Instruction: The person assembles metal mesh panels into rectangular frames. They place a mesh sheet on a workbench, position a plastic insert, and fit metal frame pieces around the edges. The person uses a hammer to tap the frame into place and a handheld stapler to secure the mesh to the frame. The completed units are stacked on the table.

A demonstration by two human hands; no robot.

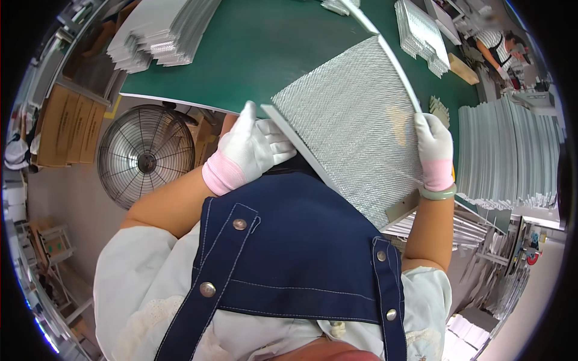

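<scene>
A silvery metal mesh panel (349,114) slants in front of my apron, its upper part over the green table. A pale strip (304,147) runs along its left edge. Along the upper right edge lies a long white strip (398,69), which extends past the panel's top corner. My right hand (435,150), in a white glove with a pink cuff, is closed on the lower end of that white strip at the panel's edge. Gloved likewise, my left hand (250,144) is open, thumb up and fingers stretched toward the pale strip; whether they touch it I cannot tell.
The green table (241,54) carries stacked silvery panels (165,33) at far left and another stack (421,36) at far right. A large fan (146,162) stands left, near cardboard boxes (69,126). Many upright panels (509,153) stand at right. A person (497,48) works beyond.
</scene>
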